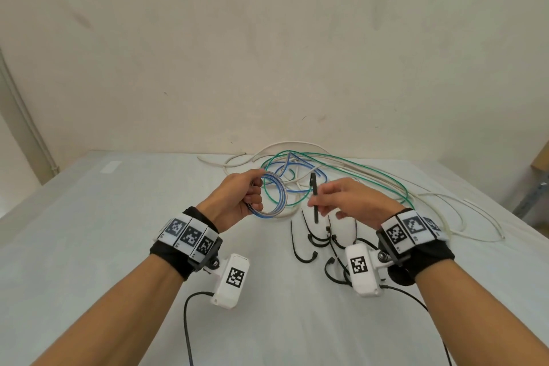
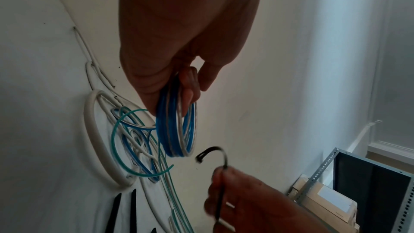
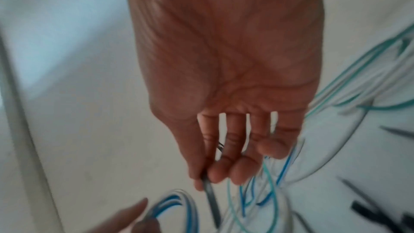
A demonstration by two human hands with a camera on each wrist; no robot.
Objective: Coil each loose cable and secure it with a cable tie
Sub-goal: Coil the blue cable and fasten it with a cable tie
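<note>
My left hand [image 1: 248,194] grips a small coil of blue-and-white cable [image 1: 273,197], held upright above the table; the same coil [image 2: 177,130] hangs from the fingers in the left wrist view. My right hand [image 1: 328,202] pinches a black cable tie [image 1: 314,199] between thumb and forefinger, just right of the coil and apart from it. The tie [image 2: 220,155] curves over at its top end. In the blurred right wrist view the tie [image 3: 209,194] runs down from the fingertips [image 3: 215,173], with the coil [image 3: 172,205] at lower left.
Loose green cable [image 1: 356,169], blue cable [image 1: 285,169] and white cable [image 1: 297,147] lie tangled at the far side of the white table [image 1: 89,232]. Several black cable ties [image 1: 315,238] lie under my right wrist. A metal shelf [image 1: 534,196] stands at the right.
</note>
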